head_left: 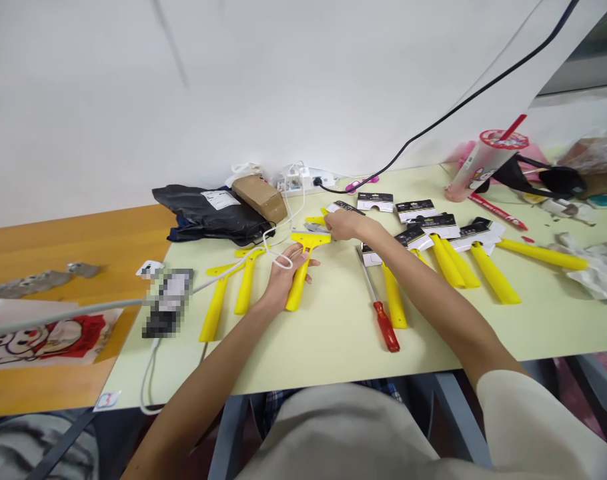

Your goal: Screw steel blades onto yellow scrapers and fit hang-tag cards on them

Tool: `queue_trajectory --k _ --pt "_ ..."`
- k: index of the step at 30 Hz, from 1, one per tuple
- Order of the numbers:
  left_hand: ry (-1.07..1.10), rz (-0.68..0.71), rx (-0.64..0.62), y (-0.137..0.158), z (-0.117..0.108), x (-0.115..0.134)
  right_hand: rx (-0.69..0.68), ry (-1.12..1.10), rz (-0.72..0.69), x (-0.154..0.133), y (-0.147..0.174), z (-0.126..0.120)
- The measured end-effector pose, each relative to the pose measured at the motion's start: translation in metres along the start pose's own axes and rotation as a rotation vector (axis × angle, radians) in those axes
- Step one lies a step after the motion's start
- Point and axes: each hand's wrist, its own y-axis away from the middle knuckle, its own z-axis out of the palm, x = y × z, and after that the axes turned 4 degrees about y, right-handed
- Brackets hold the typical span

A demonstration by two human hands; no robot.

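Observation:
A yellow scraper point(297, 283) with a wide T-shaped head lies in my left hand point(282, 272), whose fingers wrap around its handle. My right hand point(344, 225) is curled beside the right end of that head; its fingertips are partly hidden, so what they pinch cannot be made out. Just behind it are a black-and-white card point(345, 207) and small yellow scraper parts point(314, 220). Two more yellow scrapers, one nearer point(214, 310) and one behind it point(245, 287), rest left of my left hand. A red-handled screwdriver point(385, 327) lies below my right forearm.
Several carded yellow scrapers point(496, 275) spread over the right side. Behind are a black plastic parcel point(213, 213), a brown box point(259, 197) and a power strip point(303, 179). A white cable point(233, 268) crosses near my left hand. A tall cup point(483, 163) stands far right.

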Motion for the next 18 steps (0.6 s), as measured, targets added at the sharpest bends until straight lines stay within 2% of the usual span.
queue_trajectory --k 4,9,15,18 --pt "0.053 -0.023 0.027 -0.001 -0.002 0.004 0.057 -0.024 0.027 0.012 0.011 -0.009" --pt "0.101 0.028 0.073 -0.005 -0.006 0.008 0.119 -0.023 0.044 0.023 0.017 -0.011" --pt "0.173 0.059 0.136 -0.006 -0.008 0.004 0.27 -0.036 -0.029 0.01 -0.006 0.008" --pt "0.202 0.044 0.143 -0.003 -0.005 0.001 0.306 -0.046 -0.074 0.001 -0.027 0.007"
